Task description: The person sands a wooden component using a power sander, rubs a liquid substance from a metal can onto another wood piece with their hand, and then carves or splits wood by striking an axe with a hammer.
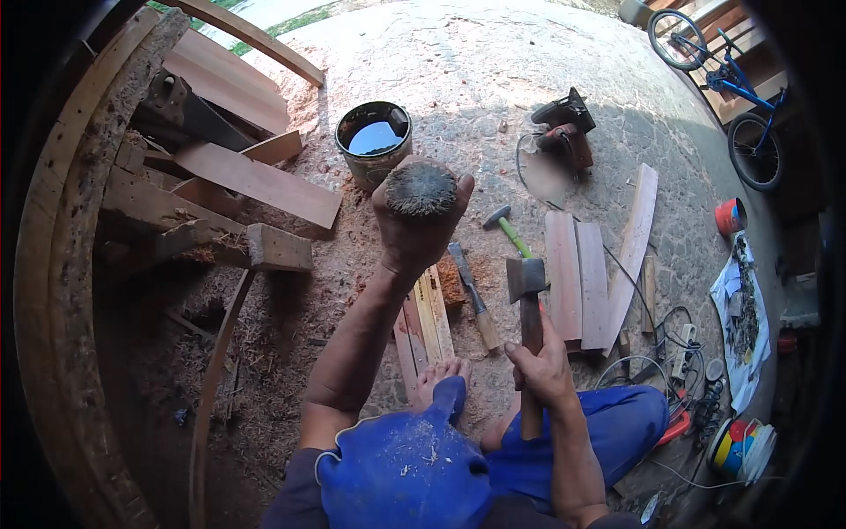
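Note:
My left hand [410,238] is raised in the middle, gripping a round object with a rough, frayed grey end [420,188] turned toward me; its lower part is hidden. My right hand [539,370] is closed on the wooden handle of a hatchet [527,282], head upward. Behind my left hand stands a dark bucket [348,159] with glossy liquid. A chisel-like tool [485,322] lies between my hands, near yellowish wood strips [430,309]. A green-handled hammer [511,232] lies beyond the hatchet. My bare foot [441,379] rests below, by the strips.
A wooden frame with boards and a handsaw [189,115] fills the left. At right are a power tool [564,132], planks [586,282], cables, a power strip [683,348], a red tin [730,216], a white sheet with debris [740,326], a colourful pail [740,450] and a blue bicycle [736,79].

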Demonstrator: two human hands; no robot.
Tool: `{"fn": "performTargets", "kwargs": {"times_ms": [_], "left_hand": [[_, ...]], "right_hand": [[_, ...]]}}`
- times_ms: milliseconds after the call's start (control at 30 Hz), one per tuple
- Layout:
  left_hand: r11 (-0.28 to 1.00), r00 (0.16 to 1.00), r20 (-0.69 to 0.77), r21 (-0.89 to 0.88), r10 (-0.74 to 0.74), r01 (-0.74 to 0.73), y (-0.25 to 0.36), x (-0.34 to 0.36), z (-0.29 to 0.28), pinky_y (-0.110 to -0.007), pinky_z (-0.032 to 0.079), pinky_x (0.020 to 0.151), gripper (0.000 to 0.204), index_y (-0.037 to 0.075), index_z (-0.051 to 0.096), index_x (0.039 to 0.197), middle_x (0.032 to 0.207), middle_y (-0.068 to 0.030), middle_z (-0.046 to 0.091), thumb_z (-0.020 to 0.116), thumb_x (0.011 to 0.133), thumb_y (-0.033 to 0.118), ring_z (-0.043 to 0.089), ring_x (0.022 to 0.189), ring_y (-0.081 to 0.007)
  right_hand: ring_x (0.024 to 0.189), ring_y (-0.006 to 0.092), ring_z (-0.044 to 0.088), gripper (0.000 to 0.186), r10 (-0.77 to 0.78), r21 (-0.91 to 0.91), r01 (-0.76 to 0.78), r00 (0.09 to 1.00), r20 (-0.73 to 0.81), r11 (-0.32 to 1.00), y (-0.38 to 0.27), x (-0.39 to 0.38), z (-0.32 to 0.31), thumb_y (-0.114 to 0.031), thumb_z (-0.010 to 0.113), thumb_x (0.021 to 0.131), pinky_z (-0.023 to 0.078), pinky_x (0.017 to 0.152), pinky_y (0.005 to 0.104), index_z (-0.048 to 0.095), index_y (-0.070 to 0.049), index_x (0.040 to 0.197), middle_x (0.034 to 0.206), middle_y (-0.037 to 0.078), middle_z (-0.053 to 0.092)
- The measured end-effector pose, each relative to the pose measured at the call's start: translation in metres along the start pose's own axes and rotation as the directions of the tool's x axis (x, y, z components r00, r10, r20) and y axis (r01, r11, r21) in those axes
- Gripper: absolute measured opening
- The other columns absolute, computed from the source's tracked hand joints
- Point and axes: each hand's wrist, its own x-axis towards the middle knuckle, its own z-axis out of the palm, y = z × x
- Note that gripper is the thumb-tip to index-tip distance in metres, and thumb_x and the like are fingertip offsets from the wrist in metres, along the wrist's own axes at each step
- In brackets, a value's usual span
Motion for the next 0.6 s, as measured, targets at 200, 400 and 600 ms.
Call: {"fn": "performTargets", "kwargs": {"times_ms": [200,400,600], "left_hand": [[0.989,0.99,0.011,-0.045,-0.143,0.143,-0.061,-0.046,-0.004,-0.028,0.051,0.065,0.022,0.003,0.064,0.083,0.074,-0.0016,0.066,0.084,0.08,0.011,0.062,0.068,-0.0102],[0.985,0.986,-0.018,-0.054,-0.166,0.164,-0.072,-0.05,-0.005,-0.028,0.051,0.064,0.023,0.003,0.064,0.084,0.074,-0.0011,0.065,0.084,0.081,0.013,0.062,0.067,-0.0096],[0.982,0.985,-0.035,-0.096,-0.169,0.165,-0.072,-0.049,-0.002,-0.028,0.051,0.065,0.022,0.003,0.064,0.084,0.074,-0.0018,0.066,0.084,0.081,0.013,0.063,0.068,-0.0097]], "right_hand": [[0.052,0.0089,0.054,0.047,0.045,0.018,-0.046,0.998,0.041,0.999,-0.003,-0.002,0.003,-0.007,0.068,0.084,0.044,0.047,0.0271,0.051,0.001,0.128,0.073,0.002,0.058],[0.049,0.0082,0.053,0.047,0.066,0.001,-0.066,0.996,0.057,0.998,-0.009,-0.004,0.006,-0.005,0.067,0.084,0.044,0.044,0.0267,0.051,-0.001,0.128,0.071,0.001,0.057],[0.048,0.0079,0.052,0.051,0.071,0.016,-0.072,0.996,0.047,0.997,-0.005,-0.005,0.006,-0.004,0.067,0.085,0.044,0.043,0.0259,0.049,-0.001,0.133,0.07,0.001,0.056]]}}
